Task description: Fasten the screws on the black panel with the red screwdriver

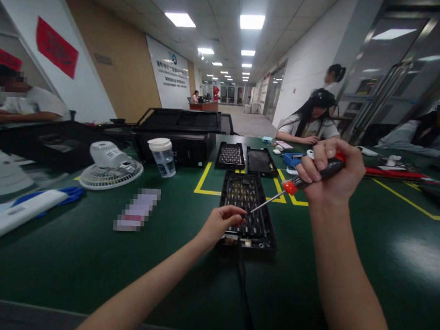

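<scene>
My right hand (pixel 331 172) is wrapped round the black and red handle of a screwdriver (pixel 267 202), raised to the right. Its thin metal shaft slants down and left, with the tip close to the fingertips of my left hand (pixel 221 224). Thumb and forefinger of that hand are pinched together near the tip; what they hold, if anything, is too small and dark to name. Beneath lies an open black rectangular housing (pixel 268 230) with rows of shiny dark rounded shapes inside. A black strap or cable (pixel 242 273) runs from its near end towards me.
Two more black housing parts (pixel 230 155) lie behind, within yellow tape lines (pixel 207 192). To the left are a lidded water cup (pixel 164 157), a white fan (pixel 112 172) and a blurred-out flat item (pixel 138 210). A large black case (pixel 175 146) stands behind. People sit across the green table.
</scene>
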Available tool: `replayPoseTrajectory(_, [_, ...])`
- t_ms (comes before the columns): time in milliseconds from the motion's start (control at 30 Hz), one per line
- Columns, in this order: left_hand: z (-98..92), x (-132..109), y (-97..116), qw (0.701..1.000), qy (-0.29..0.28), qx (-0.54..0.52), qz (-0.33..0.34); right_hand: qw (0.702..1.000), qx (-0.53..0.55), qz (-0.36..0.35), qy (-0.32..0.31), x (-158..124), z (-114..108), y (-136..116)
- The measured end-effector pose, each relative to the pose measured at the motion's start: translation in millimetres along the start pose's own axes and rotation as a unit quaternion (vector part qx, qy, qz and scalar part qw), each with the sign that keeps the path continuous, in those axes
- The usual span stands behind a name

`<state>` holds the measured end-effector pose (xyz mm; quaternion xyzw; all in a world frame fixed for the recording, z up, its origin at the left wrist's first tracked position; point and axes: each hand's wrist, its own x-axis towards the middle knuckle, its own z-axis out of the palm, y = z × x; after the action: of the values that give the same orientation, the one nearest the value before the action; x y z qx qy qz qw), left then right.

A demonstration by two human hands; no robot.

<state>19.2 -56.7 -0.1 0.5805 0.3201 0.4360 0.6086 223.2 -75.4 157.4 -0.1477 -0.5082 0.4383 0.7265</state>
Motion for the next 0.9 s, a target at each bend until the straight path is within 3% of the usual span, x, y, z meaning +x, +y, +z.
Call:
replayPoseTrajectory(233, [4.1, -4, -8, 0.995, 0.009, -0.091, -0.030, 0.999, -0.030, 0.007, -0.014, -5, 8, 0])
replayPoseTrajectory(667, [4.5, -5, -12, 0.994, 0.006, -0.100, -0.038, 0.999, -0.036, 0.023, -0.021, -6, 11, 7])
replayPoseTrajectory(900, [6.0, -7, -11, 0.994, 0.001, -0.099, -0.041, 0.997, -0.015, 0.022, -0.069, -10, 13, 7])
